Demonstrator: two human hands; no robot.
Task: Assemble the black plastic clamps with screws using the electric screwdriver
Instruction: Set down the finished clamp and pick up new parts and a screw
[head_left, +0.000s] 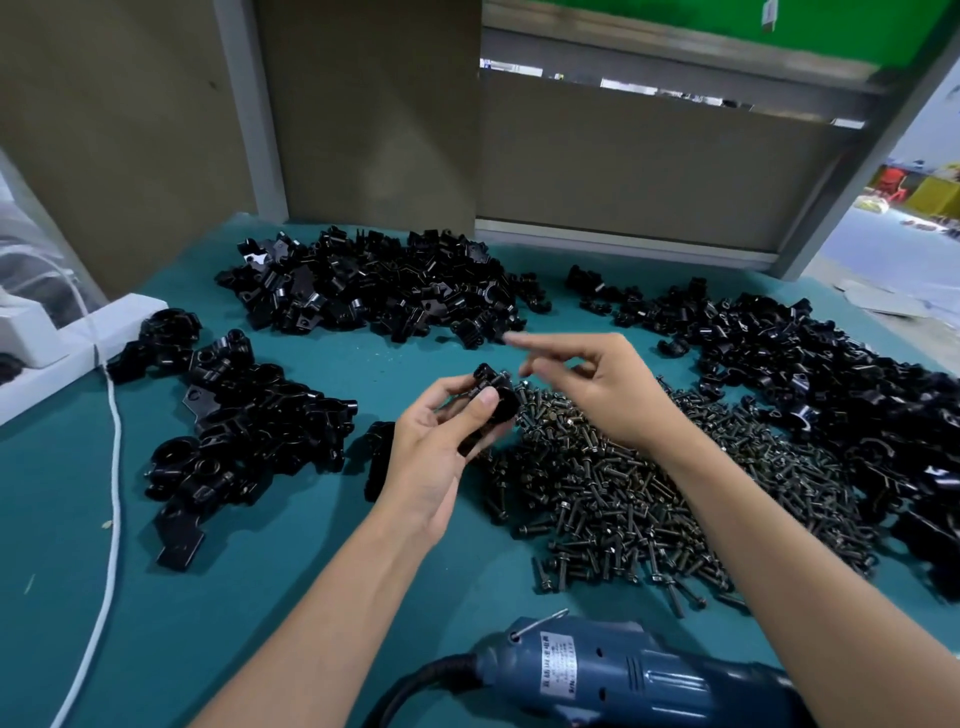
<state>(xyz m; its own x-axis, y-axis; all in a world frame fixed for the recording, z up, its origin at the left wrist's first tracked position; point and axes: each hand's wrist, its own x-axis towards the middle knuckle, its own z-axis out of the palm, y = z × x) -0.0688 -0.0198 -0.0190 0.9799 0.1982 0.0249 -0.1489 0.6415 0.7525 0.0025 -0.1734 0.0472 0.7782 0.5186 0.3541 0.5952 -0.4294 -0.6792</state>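
Head view: the left hand (441, 447) sits near the centre, thumb and fingers curled round one clamp (491, 397), which it holds up off the mat (311, 545). The right hand (602, 384) hovers just beside it at 3 o'clock, over the top end of the screws (623, 488). Its forefinger sticks out straight and blurred and the other fingers curl loosely; I cannot tell whether a screw is pinched between them. The screw heap spreads toward 4 o'clock. Loose clamp piles (374, 291) lie at 12, 9 and 3 o'clock. The screwdriver (649, 675) lies unheld at 6 o'clock, close to the person.

The step in hand looks like fitting a screw into the held clamp by hand, before any driving. The next move calls for one screw set straight into the clamp's hole with the left grip kept steady. The right hand would then reach down to 6 o'clock for the screwdriver.
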